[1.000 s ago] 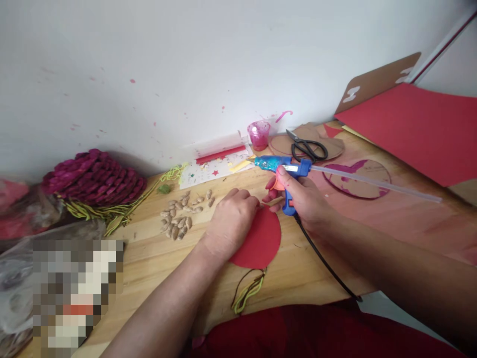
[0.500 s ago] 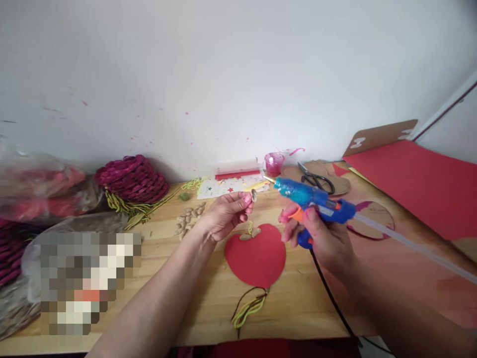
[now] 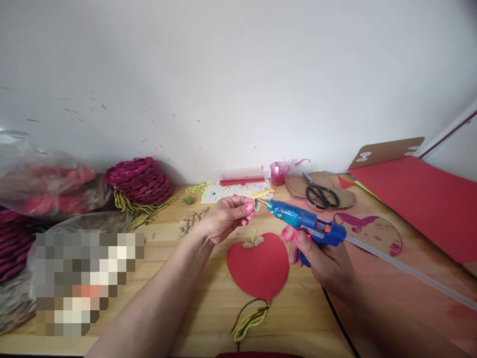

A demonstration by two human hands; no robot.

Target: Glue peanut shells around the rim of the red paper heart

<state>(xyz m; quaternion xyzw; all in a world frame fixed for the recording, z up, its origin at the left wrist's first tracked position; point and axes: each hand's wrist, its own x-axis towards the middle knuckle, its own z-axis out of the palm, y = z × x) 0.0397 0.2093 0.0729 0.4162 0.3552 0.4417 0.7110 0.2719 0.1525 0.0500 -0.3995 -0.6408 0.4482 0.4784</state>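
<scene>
My left hand [image 3: 231, 216] pinches a small pale shell [image 3: 257, 204], which looks like half a pistachio shell, above the table. Wrapped around a blue hot glue gun [image 3: 292, 216] is my right hand [image 3: 316, 253], with its fingers at the trigger. The gun's metal nozzle meets the shell or comes very close to it, and a long clear glue stick [image 3: 402, 266] sticks out of the back. Under both hands lies a red heart-shaped paper cutout [image 3: 259, 268], two shells [image 3: 253, 243] at its top notch and a yellow-green yarn tassel [image 3: 251, 323] at its lower tip.
Loose shells [image 3: 192, 221] lie left of the cutout. Purple braided coils [image 3: 139, 180] and plastic bags [image 3: 48, 174] fill the left side. Black-handled scissors [image 3: 322, 196] rest on cardboard by a pink cup [image 3: 279, 173]. Red sheets [image 3: 413, 194] cover the right. A black cord [image 3: 341, 320] trails down.
The glue gun has come down and left, bringing its nozzle to the shell. My left hand keeps hold of the shell. The whole view has shifted slightly.
</scene>
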